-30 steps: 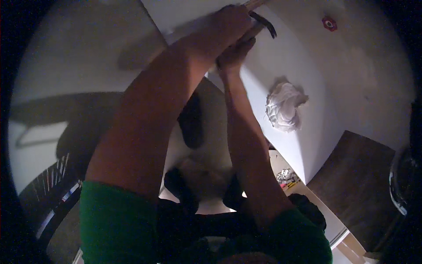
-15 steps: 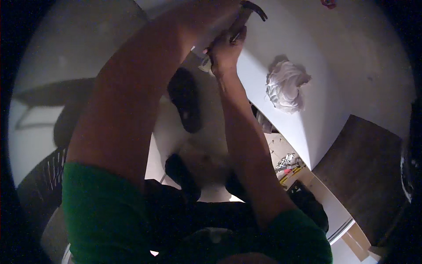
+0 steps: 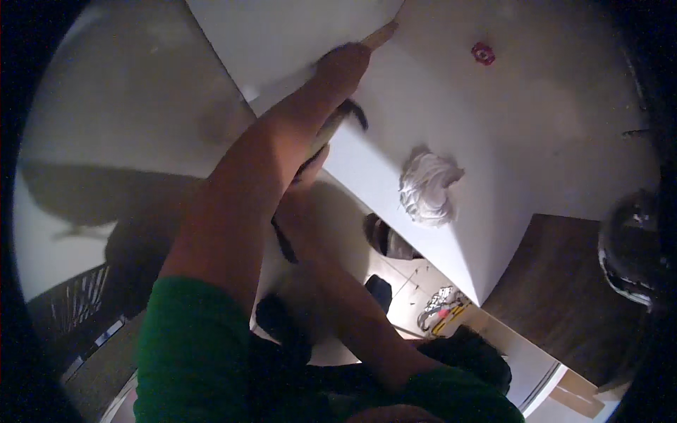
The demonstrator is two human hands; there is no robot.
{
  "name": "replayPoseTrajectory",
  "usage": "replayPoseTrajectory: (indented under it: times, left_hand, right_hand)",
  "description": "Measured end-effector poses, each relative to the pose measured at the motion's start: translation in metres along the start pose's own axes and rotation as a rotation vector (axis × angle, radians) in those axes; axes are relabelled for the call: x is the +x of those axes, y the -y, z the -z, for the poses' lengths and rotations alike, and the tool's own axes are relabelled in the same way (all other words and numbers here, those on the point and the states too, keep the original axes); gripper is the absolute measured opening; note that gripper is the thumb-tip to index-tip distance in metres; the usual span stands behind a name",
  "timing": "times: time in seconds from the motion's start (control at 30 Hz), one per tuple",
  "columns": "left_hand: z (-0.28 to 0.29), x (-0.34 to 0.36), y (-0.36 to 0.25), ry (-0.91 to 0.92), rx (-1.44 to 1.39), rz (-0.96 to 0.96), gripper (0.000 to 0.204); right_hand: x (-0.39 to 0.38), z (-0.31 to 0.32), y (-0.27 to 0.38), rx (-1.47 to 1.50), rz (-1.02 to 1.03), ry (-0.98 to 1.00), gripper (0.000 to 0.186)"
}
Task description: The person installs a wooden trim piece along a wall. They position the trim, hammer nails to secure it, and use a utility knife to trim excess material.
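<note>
At the top centre my left hand grips a pale wooden strip lying on the white board, its fingertips hidden behind it. Below it, my right hand is closed round the handle of a hammer, whose dark, curved claw head is tilted and slightly blurred. My left forearm crosses in front of part of this hand and the handle. A crumpled white cloth rests on the surface to the right of the hammer, and a small red knob-like piece lies farther up.
A dark brown panel is at the right, beside a shiny round object. A slatted chair stands at lower left. Tools lie on the tiled floor below the white surface's edge. My feet show between my forearms.
The hammer and my right hand have drawn back toward me, lower relative to my left hand. The view has shifted, so both forearms and the cloth sit farther left.
</note>
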State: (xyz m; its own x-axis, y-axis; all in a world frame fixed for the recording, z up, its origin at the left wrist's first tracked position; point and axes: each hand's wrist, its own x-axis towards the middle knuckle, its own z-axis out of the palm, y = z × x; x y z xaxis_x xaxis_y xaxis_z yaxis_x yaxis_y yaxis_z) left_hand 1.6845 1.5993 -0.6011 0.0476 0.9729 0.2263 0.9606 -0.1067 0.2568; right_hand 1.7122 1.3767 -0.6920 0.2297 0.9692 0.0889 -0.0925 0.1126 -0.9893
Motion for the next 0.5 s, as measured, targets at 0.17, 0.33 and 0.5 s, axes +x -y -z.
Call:
replayPoseTrajectory:
  times: [0.17, 0.33, 0.5]
  left_hand:
    - [-0.003, -0.046, 0.031, -0.134, 0.189, -0.053, 0.025]
    - [0.01, -0.085, -0.008, -0.266, 0.508, -0.022, 0.029]
    - [0.006, -0.09, -0.024, -0.114, 0.444, 0.255, 0.027]
  right_hand:
    - [0.009, 0.044, 0.047, 0.137, -0.346, 0.204, 0.063]
    - [0.073, 0.111, 0.049, -0.23, -0.191, 0.072, 0.056]
    - [0.132, 0.174, 0.047, -1.116, 0.526, 0.131, 0.061]
